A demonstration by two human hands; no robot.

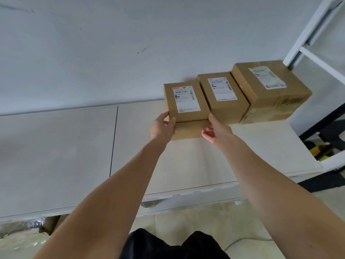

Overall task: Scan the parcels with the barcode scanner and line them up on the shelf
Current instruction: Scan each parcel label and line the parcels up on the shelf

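The left hand (pixel 162 128) holds the near left corner of the nearest parcel (pixel 186 101), its thumb lying along the left top edge and the fingers curled against the front face. The right hand (pixel 214 130) is at the parcel's near right corner, thumb up along the right edge and fingers loosely bent under the front face; whether those fingers actually press the cardboard cannot be told. Both forearms reach forward from the bottom of the view.

The held parcel is a brown cardboard box with a white shipping label on top, sitting on the pale shelf (pixel 74 146) close to the white wall (pixel 93 43). Its right side lies just beside a second parcel (pixel 222 96), also labelled on top, and that one touches a third, larger parcel (pixel 268 86) at the right end of the row, next to a white shelf post (pixel 308 30). The three boxes form a line along the back of the shelf, stepping slightly away toward the right. Dark clothing (pixel 168 243) shows at the bottom edge.
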